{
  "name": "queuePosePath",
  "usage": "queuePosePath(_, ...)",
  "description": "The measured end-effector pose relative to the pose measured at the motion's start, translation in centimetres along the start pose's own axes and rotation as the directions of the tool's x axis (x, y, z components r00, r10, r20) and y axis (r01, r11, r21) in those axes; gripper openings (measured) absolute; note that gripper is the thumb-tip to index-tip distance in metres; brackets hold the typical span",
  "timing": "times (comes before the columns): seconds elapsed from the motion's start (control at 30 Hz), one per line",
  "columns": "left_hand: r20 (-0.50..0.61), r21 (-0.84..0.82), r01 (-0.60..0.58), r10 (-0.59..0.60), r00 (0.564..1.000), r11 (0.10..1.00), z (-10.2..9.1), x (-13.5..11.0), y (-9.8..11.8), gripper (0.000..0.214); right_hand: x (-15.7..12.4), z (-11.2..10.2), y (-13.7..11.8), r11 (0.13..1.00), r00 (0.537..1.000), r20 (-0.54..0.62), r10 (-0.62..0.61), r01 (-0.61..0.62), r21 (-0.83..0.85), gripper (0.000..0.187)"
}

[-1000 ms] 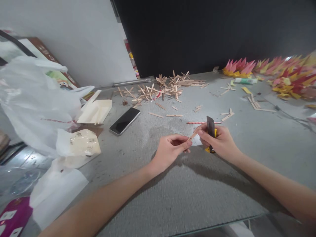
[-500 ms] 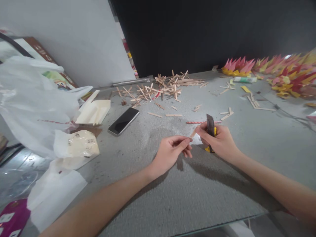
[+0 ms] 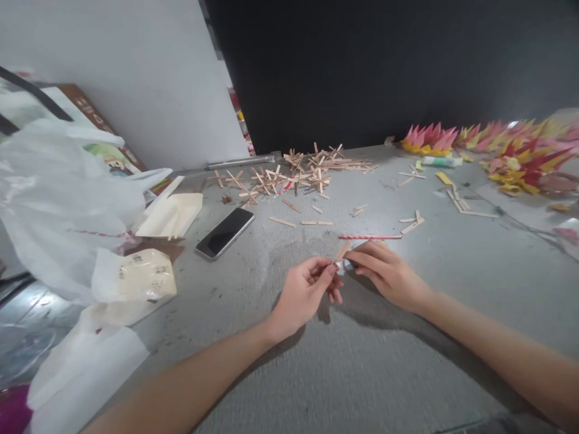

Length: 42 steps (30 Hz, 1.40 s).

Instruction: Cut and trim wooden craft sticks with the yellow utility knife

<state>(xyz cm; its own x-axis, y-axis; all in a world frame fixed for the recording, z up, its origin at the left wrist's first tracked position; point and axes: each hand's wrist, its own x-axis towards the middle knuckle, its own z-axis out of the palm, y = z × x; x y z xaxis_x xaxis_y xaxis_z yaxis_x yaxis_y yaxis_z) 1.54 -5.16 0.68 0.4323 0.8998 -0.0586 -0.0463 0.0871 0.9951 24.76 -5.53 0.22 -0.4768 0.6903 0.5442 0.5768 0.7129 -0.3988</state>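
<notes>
My left hand [image 3: 304, 294] is closed, its thumb and fingers pinching a short wooden craft stick [image 3: 343, 249] that slants upward at the fingertips. Close beside it on the right, my right hand [image 3: 389, 274] is closed, palm down, around what looks like a black-and-yellow utility knife [image 3: 350, 264]. Its pale metallic end meets the stick near my left fingertips; most of its body is hidden by the hand. Just beyond my hands lies a red striped pencil [image 3: 371, 237]. Several loose craft sticks [image 3: 316, 223] are scattered farther back.
A heap of crossed craft sticks [image 3: 312, 172] stands at the back. Left are a phone [image 3: 225, 233], a cream tray [image 3: 185, 208], a wrapped packet [image 3: 147, 276] and a white plastic bag [image 3: 58, 205]. Pink-and-yellow paper pieces [image 3: 429, 140] and a glue tube [image 3: 441, 161] sit at right.
My right hand has turned palm down and moved left, bringing the knife from upright to lying toward the stick. My left hand still pinches the stick. The view has tilted slightly upward.
</notes>
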Motion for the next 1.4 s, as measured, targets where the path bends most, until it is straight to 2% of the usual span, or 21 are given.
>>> queuePosePath(0.17,-0.009,-0.002,-0.004,0.004,1.0,1.0,0.0,-0.1,-0.2,0.035,-0.1,1.3,0.0,1.0,0.997,-0.07,-0.021,0.022,0.01,0.036)
queuePosePath(0.3,0.003,-0.025,0.001,0.0,1.0,1.0,0.1,-0.2,-0.2,0.035,-0.3,1.6,0.1,0.997,0.997,-0.074,0.023,-0.017,0.076,0.038)
queuePosePath(0.67,0.032,-0.058,0.013,-0.011,0.999,0.998,0.2,-0.3,-0.3,0.034,-0.3,1.8,0.5,0.978,0.995,-0.084,0.051,-0.033,0.204,0.045)
queuePosePath(1.17,0.063,-0.069,0.016,-0.012,0.998,0.997,0.1,-0.2,-0.1,0.032,-0.4,1.5,0.4,0.972,0.997,-0.04,0.063,-0.052,0.23,0.042)
queuePosePath(1.4,0.075,-0.074,0.003,0.003,0.997,0.997,0.0,-0.3,-0.3,0.029,-0.1,1.2,0.0,0.969,0.995,-0.069,0.068,-0.05,0.241,0.041)
